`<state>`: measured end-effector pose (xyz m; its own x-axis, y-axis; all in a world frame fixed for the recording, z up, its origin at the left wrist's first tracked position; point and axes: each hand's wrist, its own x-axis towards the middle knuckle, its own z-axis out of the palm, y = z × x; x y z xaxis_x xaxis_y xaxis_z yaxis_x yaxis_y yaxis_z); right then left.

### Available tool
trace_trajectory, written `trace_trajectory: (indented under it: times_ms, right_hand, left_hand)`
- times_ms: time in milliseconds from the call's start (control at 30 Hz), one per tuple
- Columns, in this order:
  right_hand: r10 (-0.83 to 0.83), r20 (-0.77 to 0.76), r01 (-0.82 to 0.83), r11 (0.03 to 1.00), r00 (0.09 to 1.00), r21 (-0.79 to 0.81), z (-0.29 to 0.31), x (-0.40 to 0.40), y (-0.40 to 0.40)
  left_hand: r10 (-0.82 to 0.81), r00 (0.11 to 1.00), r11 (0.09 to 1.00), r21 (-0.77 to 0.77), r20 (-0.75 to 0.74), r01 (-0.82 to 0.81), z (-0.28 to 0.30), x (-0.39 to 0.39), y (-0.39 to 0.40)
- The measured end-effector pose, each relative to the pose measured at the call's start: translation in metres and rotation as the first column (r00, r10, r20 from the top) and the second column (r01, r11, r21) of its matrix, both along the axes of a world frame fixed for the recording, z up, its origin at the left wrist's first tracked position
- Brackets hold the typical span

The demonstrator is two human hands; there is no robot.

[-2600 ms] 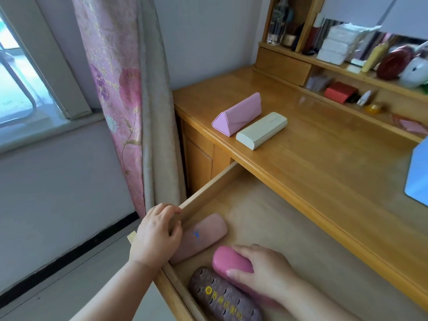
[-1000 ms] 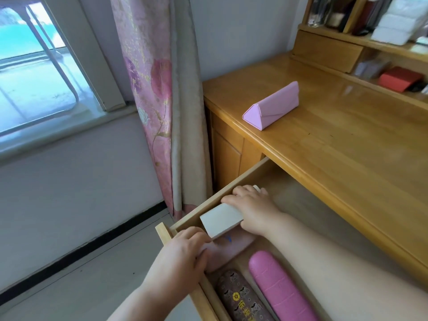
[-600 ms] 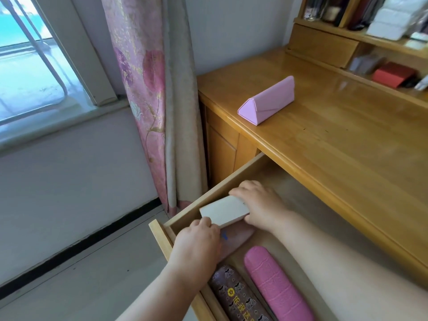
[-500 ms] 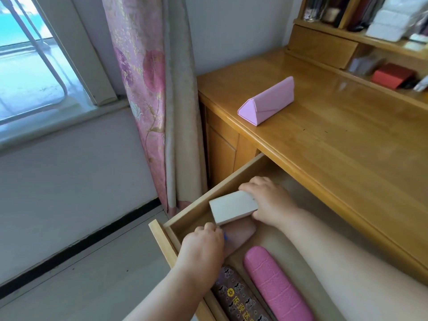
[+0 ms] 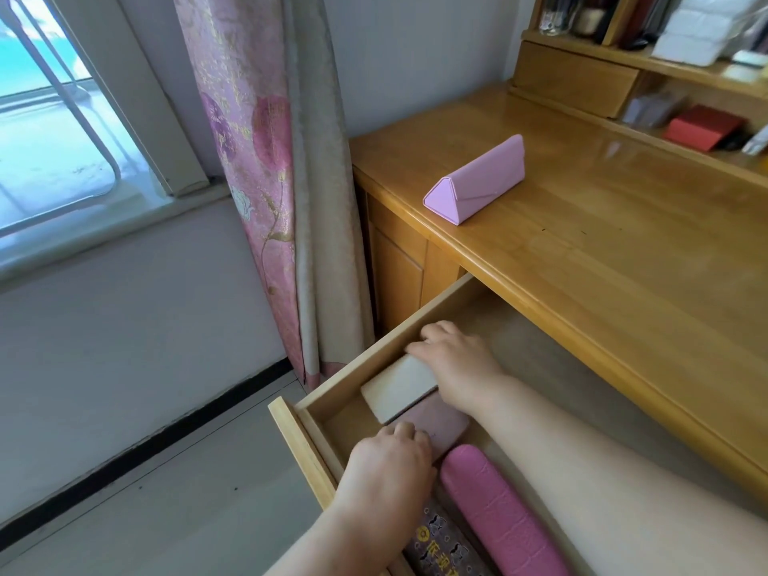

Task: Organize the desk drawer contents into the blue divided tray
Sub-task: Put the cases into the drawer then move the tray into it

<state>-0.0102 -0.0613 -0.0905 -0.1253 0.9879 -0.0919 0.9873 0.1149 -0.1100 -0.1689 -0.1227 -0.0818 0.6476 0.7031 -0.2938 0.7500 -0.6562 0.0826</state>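
The wooden drawer (image 5: 374,347) stands pulled out under the desk. My right hand (image 5: 453,363) grips the far end of a cream rectangular case (image 5: 395,390) lying along the drawer's left wall. Beside it lies a pale pink case (image 5: 442,419); my left hand (image 5: 386,463) curls its fingers over that case's near end. A bright pink textured case (image 5: 498,513) and a brown patterned case (image 5: 440,546) lie side by side nearer to me. A pink triangular case (image 5: 478,180) sits on the desk top (image 5: 623,243). No blue tray is in view.
A floral curtain (image 5: 257,160) hangs left of the desk, with a window (image 5: 50,118) beyond it. Desk shelves (image 5: 665,68) at the back right hold a red box (image 5: 702,126), white packs and bottles. My right forearm lies across the drawer.
My right hand has brought the cream case from the desk top down flat into the drawer by the left wall. My left hand moved from the drawer's front edge onto the pale pink case.
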Motion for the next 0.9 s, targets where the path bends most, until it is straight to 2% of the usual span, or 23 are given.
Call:
trace_trajectory:
  times_ms: [67,133,167,200,267,333,367,467,533,633,700,733,800,833,900]
  right_hand:
    - [0.032,-0.109,-0.044,0.993,0.994,-0.111,-0.006,-0.013,0.002]
    - [-0.028,-0.338,-0.045,0.977,0.941,-0.208,-0.012,-0.020,-0.001]
    - [-0.070,-0.447,-0.026,0.978,0.892,-0.206,-0.014,-0.020,-0.004]
    - [-0.136,-0.537,0.042,0.982,0.833,-0.183,-0.015,-0.017,-0.006]
    - [-0.368,-0.639,0.341,0.924,0.676,-0.172,-0.014,-0.004,-0.011]
    - [-0.600,-0.606,0.567,0.775,0.522,-0.279,-0.017,0.008,-0.018]
    - [-0.648,-0.568,0.562,0.748,0.507,-0.353,-0.019,0.011,-0.023]
    - [-0.610,-0.574,0.342,0.788,0.546,-0.512,-0.024,0.008,-0.037]
    - [-0.583,-0.604,0.285,0.805,0.543,-0.521,-0.017,0.011,-0.041]
    - [-0.486,-0.674,0.375,0.870,0.556,-0.318,0.003,0.024,-0.047]
    - [-0.414,-0.703,0.441,0.884,0.579,-0.157,0.019,0.031,-0.063]
    - [-0.413,-0.675,0.461,0.879,0.611,-0.121,0.022,0.034,-0.075]
    - [-0.469,-0.544,0.460,0.873,0.696,-0.165,0.017,0.038,-0.108]
    - [-0.487,-0.470,0.441,0.872,0.736,-0.212,0.010,0.039,-0.126]
    - [-0.469,-0.408,0.369,0.879,0.784,-0.301,-0.007,0.036,-0.165]
  left_hand:
    - [0.016,1.000,1.000,-0.006,0.004,-0.016,0.001,-0.005,-0.002]
    - [0.071,0.997,0.997,-0.020,0.014,-0.070,0.000,-0.011,0.001]
    - [0.096,0.995,0.995,-0.031,0.031,-0.095,0.000,-0.013,0.004]
    - [0.118,0.991,0.992,-0.041,0.060,-0.116,0.000,-0.016,0.007]
    - [0.159,0.979,0.987,-0.040,0.129,-0.155,-0.001,-0.022,0.014]
    - [0.208,0.960,0.978,-0.025,0.188,-0.207,-0.001,-0.027,0.023]
    - [0.225,0.952,0.974,-0.020,0.209,-0.225,-0.002,-0.029,0.028]
    - [0.254,0.931,0.967,-0.052,0.263,-0.249,-0.003,-0.032,0.042]
    - [0.261,0.924,0.965,-0.075,0.279,-0.250,-0.005,-0.034,0.049]
    - [0.282,0.904,0.959,-0.062,0.320,-0.277,-0.006,-0.031,0.058]
    - [0.226,0.890,0.971,-0.015,0.396,-0.240,-0.001,-0.025,0.061]
    - [0.149,0.893,0.987,-0.007,0.424,-0.161,0.002,-0.021,0.060]
    - [-0.080,0.913,0.992,-0.056,0.399,0.111,0.007,-0.010,0.050]
    - [-0.202,0.913,0.963,-0.095,0.356,0.251,0.009,-0.005,0.042]
    - [-0.373,0.890,0.888,-0.175,0.263,0.425,0.008,0.003,0.024]
